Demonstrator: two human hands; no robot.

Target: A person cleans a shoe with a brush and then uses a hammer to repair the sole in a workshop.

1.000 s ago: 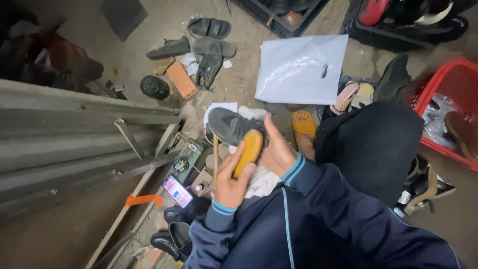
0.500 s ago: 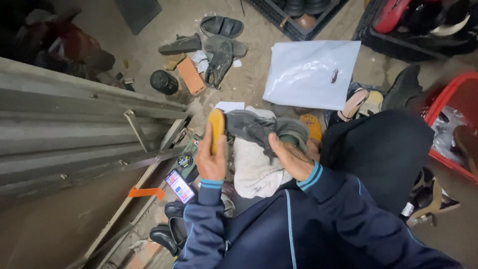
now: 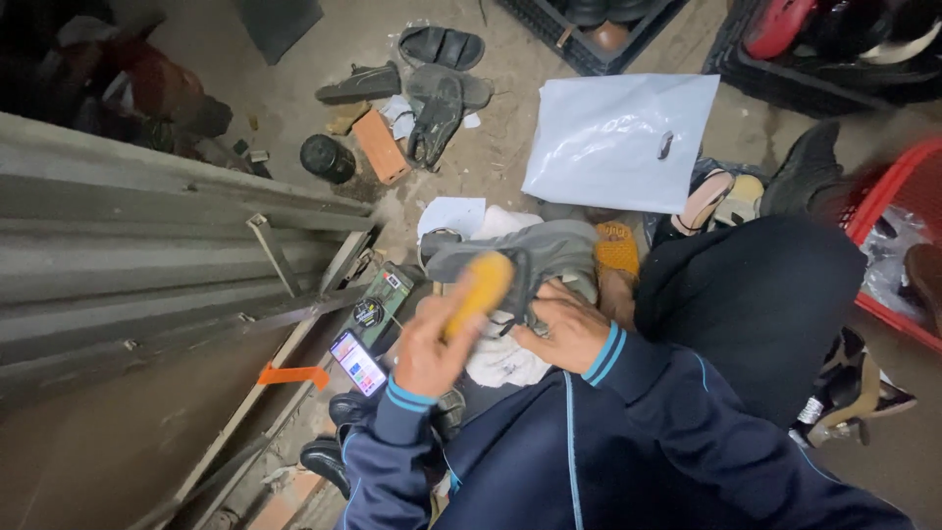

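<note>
Floor [image 3: 324, 59] is bare concrete and pretty cluttered, with a big grey corrugated metal sheet [image 3: 128, 245] leaning along the left side. Next biggest thing is the white plastic bag [image 3: 618, 137] lying flat up top, then a red basket [image 3: 898, 236] at the right edge and a black crate [image 3: 579, 39] above it all. A few dark sandals [image 3: 437, 93] are scattered near a small brick [image 3: 381, 145] and a round black tin [image 3: 327, 157].

Down in the middle, the grey shoe [image 3: 549, 250] sits over a white cloth [image 3: 500, 358], close to the person's lap. The right hand [image 3: 564, 329] is gripping the grey shoe from below, fingers curled onto it. The left hand [image 3: 432, 344] is wrapped around a yellow brush [image 3: 478, 287], which is tilted up and resting against the shoe's side. A phone [image 3: 358, 361] with its screen lit lies just left of the left hand, beside a small orange tag [image 3: 294, 375].
</note>
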